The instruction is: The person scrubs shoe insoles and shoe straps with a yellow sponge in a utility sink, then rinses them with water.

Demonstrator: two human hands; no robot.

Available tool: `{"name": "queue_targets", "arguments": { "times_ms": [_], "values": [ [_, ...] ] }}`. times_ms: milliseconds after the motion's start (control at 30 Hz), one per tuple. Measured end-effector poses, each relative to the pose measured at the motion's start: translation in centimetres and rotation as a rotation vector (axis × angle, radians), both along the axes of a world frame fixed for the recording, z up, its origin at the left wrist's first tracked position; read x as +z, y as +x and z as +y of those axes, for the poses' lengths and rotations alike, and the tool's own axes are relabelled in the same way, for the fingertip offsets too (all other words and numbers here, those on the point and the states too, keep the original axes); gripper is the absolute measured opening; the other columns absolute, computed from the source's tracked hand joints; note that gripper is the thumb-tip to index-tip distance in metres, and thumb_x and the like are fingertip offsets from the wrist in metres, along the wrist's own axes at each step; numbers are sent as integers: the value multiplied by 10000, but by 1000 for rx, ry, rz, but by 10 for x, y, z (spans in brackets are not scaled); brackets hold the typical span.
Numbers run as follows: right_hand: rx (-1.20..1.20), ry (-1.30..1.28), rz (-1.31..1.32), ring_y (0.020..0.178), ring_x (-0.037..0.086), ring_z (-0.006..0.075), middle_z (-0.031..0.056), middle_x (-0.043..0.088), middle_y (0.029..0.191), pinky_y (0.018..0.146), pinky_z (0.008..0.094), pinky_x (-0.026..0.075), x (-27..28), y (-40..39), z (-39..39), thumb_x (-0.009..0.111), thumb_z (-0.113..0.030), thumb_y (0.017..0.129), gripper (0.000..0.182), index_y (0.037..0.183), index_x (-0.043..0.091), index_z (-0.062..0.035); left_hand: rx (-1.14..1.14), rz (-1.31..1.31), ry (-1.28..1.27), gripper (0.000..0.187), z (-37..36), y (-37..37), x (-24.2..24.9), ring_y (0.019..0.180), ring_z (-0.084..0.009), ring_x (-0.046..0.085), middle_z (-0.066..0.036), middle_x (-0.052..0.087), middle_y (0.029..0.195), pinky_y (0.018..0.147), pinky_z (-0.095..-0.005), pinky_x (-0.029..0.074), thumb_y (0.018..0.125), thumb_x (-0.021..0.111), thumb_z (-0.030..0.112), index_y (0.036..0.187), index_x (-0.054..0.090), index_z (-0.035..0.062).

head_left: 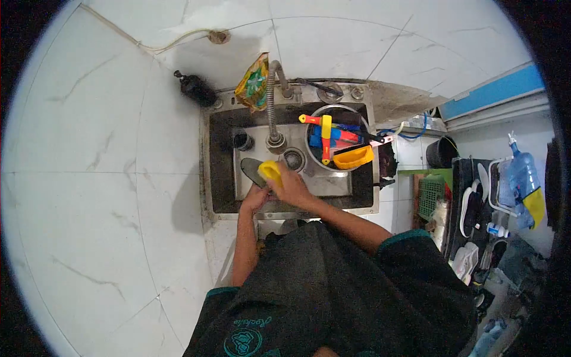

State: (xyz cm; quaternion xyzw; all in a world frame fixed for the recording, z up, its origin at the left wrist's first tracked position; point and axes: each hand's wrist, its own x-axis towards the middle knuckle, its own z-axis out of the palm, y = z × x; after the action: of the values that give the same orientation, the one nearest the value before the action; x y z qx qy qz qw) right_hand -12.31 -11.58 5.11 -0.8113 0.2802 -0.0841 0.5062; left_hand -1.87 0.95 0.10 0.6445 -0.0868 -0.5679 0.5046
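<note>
Greyish oval piece (251, 170) extends beyond the left hand (256, 199), over the sink (219, 178).

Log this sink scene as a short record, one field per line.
left hand: holds a flat, dark, rounded piece
right hand: holds a yellow object against that piece
place: over a metal sink
sink, right side: round bowl with red, yellow and blue items
sink, upper left: dark cup
faucet: flexible neck, colorful packet beside it
water flow: cannot tell
</note>
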Motion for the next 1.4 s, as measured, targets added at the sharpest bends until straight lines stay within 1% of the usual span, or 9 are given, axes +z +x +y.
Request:
{"name": "queue_targets", "arguments": {
  "times_ms": [200,300,500,733,900,967,1167,1267,1400],
  "values": [
    [110,-120,0,864,600,454,266,615,932,734,519,476,1,-37,-10,609,-313,845,496,1196,433,-9,-287,-119,-94,501,-22,-1,-38,1167,-215,494,-74,510,1282,957,-354,427,920,547,211,1365,364,71],
    [125,-143,294,897,608,416,258,618,932,754,507,478,15,-51,-47,629,-368,829,517,1171,466,-18,-8,83,-167,536,-49,-14,-38,1191,-221,474,-88,480,1315,992,-358,396,913,582,260,1362,364,63],
    [-136,-309,120,828,625,419,267,627,876,720,505,497,74,-79,-139,676,-355,790,522,1134,449,-34,357,283,-189,571,-86,-17,-39,1150,-250,506,-115,508,1264,954,-420,433,905,578,393,1330,394,58],
    [-231,-433,278,833,617,435,276,619,895,708,508,500,51,-62,-160,691,-245,774,579,1191,373,0,461,236,-236,512,-92,-26,-46,1125,-254,521,-102,529,1223,963,-427,416,859,671,242,1266,432,43],
    [-281,-800,-191,971,553,372,202,580,1031,843,411,456,54,-63,-101,647,-98,789,477,1215,450,-14,465,30,-388,400,-93,-8,-62,1061,-263,561,-97,575,1141,872,-451,488,859,666,168,1197,491,45],
    [16,-265,-196,1036,513,397,220,543,1079,884,435,425,42,-67,-65,644,-151,787,453,1181,476,-3,522,194,-389,376,-90,-5,-43,1012,-273,580,-90,583,1113,822,-466,511,861,663,182,1178,505,56],
    [-288,-259,-89,939,617,321,182,633,1014,820,412,476,-73,-52,-15,635,-324,834,455,1137,545,4,642,467,-424,298,-95,16,-35,941,-297,601,-104,604,1028,789,-497,522,923,553,239,1144,518,42],
    [-30,562,189,766,644,221,122,647,859,706,378,521,-95,-43,-39,606,-285,890,380,1123,542,8,682,303,-250,260,-98,13,-23,950,-290,599,-102,604,1024,815,-488,514,954,484,226,1130,531,40],
    [28,908,73,700,634,166,106,642,833,617,314,541,-89,-58,-44,568,-275,922,345,1129,528,-1,537,318,-445,247,-94,31,-39,984,-276,584,-77,578,1082,871,-470,490,944,511,209,1145,527,68]
  ]
}}
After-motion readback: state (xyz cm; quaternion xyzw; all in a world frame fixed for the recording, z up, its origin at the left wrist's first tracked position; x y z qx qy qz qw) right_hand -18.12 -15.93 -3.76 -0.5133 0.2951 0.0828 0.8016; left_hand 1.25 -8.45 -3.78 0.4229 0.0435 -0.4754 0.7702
